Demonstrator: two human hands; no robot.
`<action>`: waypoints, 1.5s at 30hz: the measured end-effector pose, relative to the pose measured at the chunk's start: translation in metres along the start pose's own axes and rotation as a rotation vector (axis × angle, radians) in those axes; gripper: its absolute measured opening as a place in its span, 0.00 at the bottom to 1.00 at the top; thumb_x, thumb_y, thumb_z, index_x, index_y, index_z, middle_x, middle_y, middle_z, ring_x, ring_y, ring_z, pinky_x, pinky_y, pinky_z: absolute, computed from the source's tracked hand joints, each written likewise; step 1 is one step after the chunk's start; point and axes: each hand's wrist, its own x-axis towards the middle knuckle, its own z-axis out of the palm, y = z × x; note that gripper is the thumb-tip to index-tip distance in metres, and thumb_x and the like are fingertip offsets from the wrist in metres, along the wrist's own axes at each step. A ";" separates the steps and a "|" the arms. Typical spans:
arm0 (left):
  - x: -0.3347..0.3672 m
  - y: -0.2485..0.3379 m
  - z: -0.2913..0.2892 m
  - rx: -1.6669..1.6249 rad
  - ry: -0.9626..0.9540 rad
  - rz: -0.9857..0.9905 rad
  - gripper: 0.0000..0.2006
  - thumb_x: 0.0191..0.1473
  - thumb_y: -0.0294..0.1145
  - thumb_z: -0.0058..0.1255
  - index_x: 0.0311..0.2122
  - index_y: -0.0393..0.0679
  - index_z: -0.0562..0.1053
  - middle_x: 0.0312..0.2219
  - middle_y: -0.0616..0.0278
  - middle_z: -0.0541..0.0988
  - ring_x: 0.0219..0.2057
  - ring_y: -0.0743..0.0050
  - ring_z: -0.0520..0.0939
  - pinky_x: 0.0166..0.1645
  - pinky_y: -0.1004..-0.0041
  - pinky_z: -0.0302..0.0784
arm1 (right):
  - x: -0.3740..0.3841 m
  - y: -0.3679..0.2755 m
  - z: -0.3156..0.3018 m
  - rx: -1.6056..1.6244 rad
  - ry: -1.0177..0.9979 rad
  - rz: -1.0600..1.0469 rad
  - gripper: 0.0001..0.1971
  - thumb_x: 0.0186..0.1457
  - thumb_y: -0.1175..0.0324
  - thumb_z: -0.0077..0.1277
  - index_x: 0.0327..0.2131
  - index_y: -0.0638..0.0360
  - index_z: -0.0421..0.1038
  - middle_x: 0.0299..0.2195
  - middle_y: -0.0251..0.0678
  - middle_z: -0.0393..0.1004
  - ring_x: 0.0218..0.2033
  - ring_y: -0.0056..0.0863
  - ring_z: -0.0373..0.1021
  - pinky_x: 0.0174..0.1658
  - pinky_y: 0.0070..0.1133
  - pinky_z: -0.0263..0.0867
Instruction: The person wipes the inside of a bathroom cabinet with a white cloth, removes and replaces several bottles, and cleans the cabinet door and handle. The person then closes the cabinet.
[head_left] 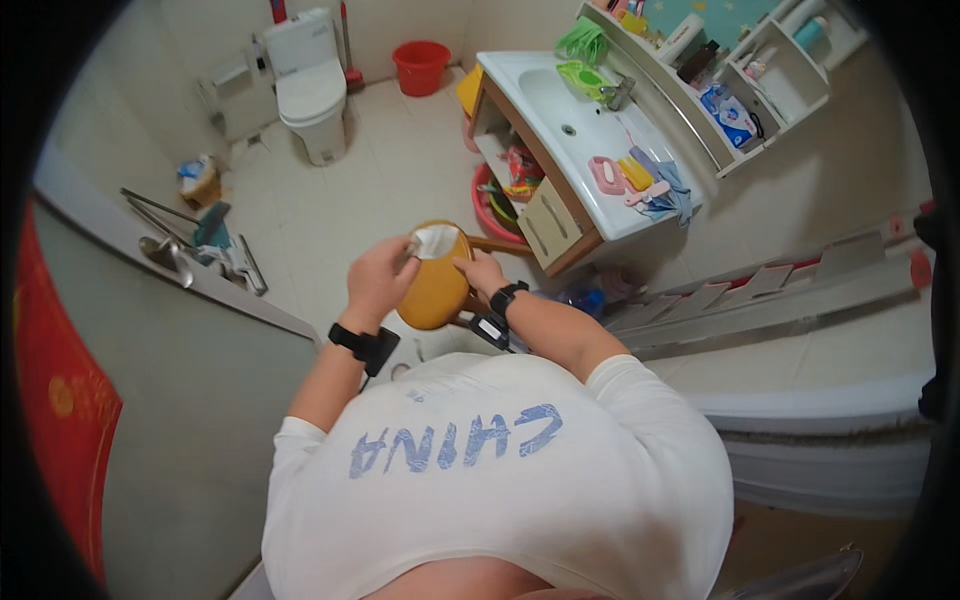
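In front of me is a stool with a round yellow-brown seat (434, 292) and wooden legs, tilted so that a leg points off to the right. My right hand (484, 274) grips the right edge of the seat, thumb on top and the other fingers partly hidden. My left hand (380, 278) is closed at the seat's far left side, pinching a white cloth or tissue (438, 241) that lies against the seat. Which of the two materials it is, I cannot tell. Both wrists carry black straps with small devices.
At right stands a white washbasin (535, 90) on a wooden cabinet (550, 225), with a pink tub (482, 205) beneath. Farther off are a toilet (312, 95) and a red bucket (421, 66). A door (200, 400) and cleaning tools (212, 232) are at left.
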 end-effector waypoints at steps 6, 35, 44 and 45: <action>0.046 -0.037 0.012 0.056 -0.151 -0.033 0.14 0.48 0.36 0.57 0.41 0.46 0.76 0.33 0.58 0.80 0.33 0.57 0.81 0.36 0.67 0.76 | 0.055 0.002 -0.010 -0.010 0.106 0.193 0.14 0.57 0.66 0.52 0.42 0.66 0.72 0.35 0.38 0.77 0.33 0.25 0.73 0.37 0.23 0.68; 0.197 -0.224 0.216 0.219 -0.787 -0.222 0.12 0.47 0.31 0.56 0.39 0.44 0.76 0.32 0.56 0.80 0.30 0.56 0.81 0.34 0.66 0.76 | 0.300 0.277 -0.129 0.379 0.252 0.412 0.16 0.57 0.66 0.54 0.46 0.67 0.70 0.38 0.35 0.76 0.36 0.22 0.72 0.41 0.20 0.67; 0.222 -0.196 0.239 0.192 -0.750 -0.131 0.12 0.47 0.32 0.57 0.39 0.44 0.76 0.33 0.55 0.80 0.31 0.56 0.81 0.34 0.67 0.76 | 0.283 0.298 -0.193 -0.428 0.546 0.627 0.15 0.51 0.64 0.52 0.40 0.62 0.74 0.39 0.50 0.77 0.44 0.46 0.72 0.46 0.32 0.67; 0.226 -0.189 0.239 0.188 -0.770 -0.138 0.12 0.47 0.31 0.57 0.39 0.43 0.76 0.33 0.54 0.80 0.31 0.55 0.81 0.35 0.67 0.76 | 0.274 0.298 -0.197 -0.408 0.482 0.591 0.15 0.50 0.65 0.53 0.40 0.63 0.74 0.36 0.47 0.77 0.41 0.40 0.73 0.44 0.29 0.68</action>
